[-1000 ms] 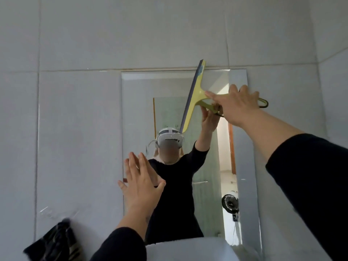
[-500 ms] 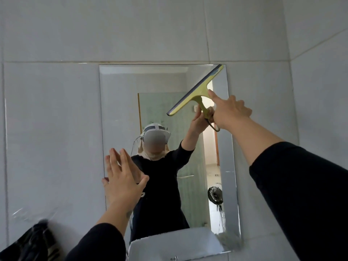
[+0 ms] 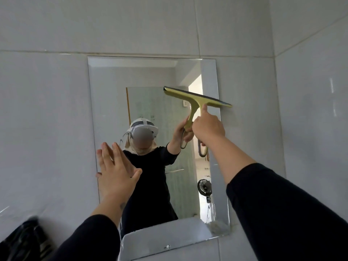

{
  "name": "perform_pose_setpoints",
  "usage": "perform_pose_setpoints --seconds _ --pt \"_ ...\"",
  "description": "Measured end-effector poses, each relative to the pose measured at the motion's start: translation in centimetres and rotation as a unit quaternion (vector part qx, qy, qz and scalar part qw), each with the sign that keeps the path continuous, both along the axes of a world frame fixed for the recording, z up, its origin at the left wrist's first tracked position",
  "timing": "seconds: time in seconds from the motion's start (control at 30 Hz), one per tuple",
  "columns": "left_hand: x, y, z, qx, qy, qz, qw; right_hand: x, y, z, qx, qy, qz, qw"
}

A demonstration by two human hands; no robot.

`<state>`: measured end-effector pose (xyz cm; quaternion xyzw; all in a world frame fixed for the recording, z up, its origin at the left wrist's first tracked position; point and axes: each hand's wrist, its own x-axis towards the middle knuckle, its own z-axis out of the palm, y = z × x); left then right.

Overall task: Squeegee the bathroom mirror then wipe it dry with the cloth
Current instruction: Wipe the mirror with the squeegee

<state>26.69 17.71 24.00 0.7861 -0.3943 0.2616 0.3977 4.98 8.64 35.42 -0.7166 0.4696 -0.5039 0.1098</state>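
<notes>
A frameless rectangular mirror (image 3: 113, 102) hangs on the grey tiled wall. My right hand (image 3: 208, 128) grips the handle of a yellow-green squeegee (image 3: 195, 99), thumb up along its stem. The blade lies almost level against the mirror's right side, with its right end past the mirror's edge. My left hand (image 3: 115, 171) is flat with fingers spread at the mirror's left edge, holding nothing. A dark cloth (image 3: 24, 240) hangs at the lower left, partly cut off by the frame.
Grey wall tiles (image 3: 47, 119) surround the mirror, and a side wall (image 3: 310, 110) meets them in a corner at the right. The mirror reflects a person in black with a headset, a green door and a small black fan.
The squeegee has swung from a steep tilt at the mirror's top to nearly level and has moved down the right side. My left hand stays at the left edge.
</notes>
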Motion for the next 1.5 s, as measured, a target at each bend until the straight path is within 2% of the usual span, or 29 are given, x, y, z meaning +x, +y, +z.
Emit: perform_pose_setpoints --seconds 0.23,0.53,0.73,0.87,1.03,1.17,1.3,1.5 --pt "0.2 -0.1 -0.1 -0.01 0.004 -0.01 1.0 3.4 1.5 -2.1 0.056 -0.1 0.081 0.99" --pt "0.7 1.6 0.0 -0.01 -0.006 -0.007 1.0 7.5 3.4 -4.7 0.065 -0.106 0.091 0.988" --pt "2.4 3.9 -1.4 0.004 0.028 0.017 0.999 11.9 6.1 -6.1 0.058 -0.121 0.125 0.983" --pt "3.4 5.8 -2.1 0.028 0.028 0.038 0.998 14.0 8.5 -6.7 0.043 -0.075 0.136 0.987" --pt "4.1 7.6 -2.7 0.032 0.041 0.039 0.998 15.1 10.2 -8.0 -0.032 0.075 0.117 0.99" --pt "4.1 7.9 -3.7 0.048 0.053 0.03 0.997 14.2 10.3 -8.6 -0.092 0.146 0.1 0.98" --pt "3.6 7.6 -3.9 0.051 0.064 0.025 0.996 11.9 9.4 -8.2 -0.165 0.245 0.049 0.954" --pt "2.4 6.3 -3.3 0.036 0.058 0.009 0.998 9.3 7.6 -6.6 -0.191 0.287 0.019 0.939"
